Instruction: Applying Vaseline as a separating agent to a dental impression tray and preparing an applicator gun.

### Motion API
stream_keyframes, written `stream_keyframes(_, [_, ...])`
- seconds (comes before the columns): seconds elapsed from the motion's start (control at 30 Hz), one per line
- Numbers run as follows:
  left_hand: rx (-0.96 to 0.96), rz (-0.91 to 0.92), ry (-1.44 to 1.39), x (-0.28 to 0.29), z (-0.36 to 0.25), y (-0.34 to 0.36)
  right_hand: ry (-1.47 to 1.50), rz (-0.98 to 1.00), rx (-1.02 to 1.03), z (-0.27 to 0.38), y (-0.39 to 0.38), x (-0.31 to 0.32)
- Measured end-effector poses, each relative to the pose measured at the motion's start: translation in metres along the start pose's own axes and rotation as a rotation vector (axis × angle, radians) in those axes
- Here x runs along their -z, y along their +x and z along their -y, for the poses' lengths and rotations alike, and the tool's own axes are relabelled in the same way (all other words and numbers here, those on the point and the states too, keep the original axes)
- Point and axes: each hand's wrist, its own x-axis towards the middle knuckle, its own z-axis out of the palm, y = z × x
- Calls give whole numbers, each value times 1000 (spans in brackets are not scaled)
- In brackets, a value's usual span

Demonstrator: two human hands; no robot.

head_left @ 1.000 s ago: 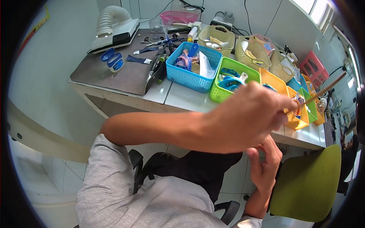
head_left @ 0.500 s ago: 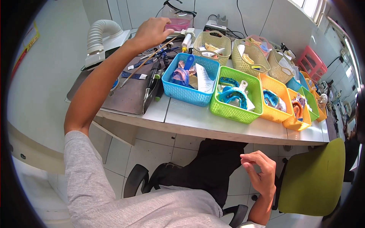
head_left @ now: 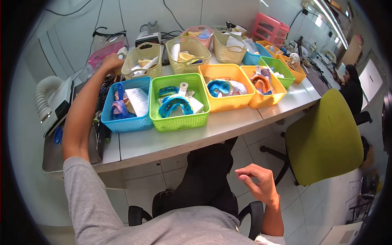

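My left hand (head_left: 112, 63) reaches to the back left of the desk, beside a beige basket (head_left: 132, 61) and a pink-based clear container (head_left: 96, 55). A white object (head_left: 122, 51) shows right at its fingers; whether they grip it is hidden. Over my lap, my right hand (head_left: 260, 182) hangs in the air with loosely bent fingers, thumb apart, nothing visible in it. Close to my left forearm stand a blue basket (head_left: 126, 126) and a green basket (head_left: 179, 124). The blue one holds a blue-handled dental impression tray (head_left: 119, 107) and paper; the green one has blue dental impressions (head_left: 175, 107).
Orange baskets (head_left: 228, 104) with more impressions continue rightward, with beige baskets (head_left: 188, 51) behind. A white ribbed hose (head_left: 43, 98) stands at far left. A green chair (head_left: 324, 139) is at my right. Farther right sits another person (head_left: 350, 87) in dark clothing.
The view has swung right, so the baskets appear farther left. My left hand has gone from above the tools to beside the beige basket. My right hand remains over my lap.
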Motion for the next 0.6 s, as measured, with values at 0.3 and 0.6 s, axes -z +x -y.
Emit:
stream_keyframes(0.3, [126,367,-1360,55,101,30,85,40,6,-22,-5,-9])
stream_keyframes(0.6, [-55,180,-1619,115,119,29,143,62,-19,-21,-15,-5])
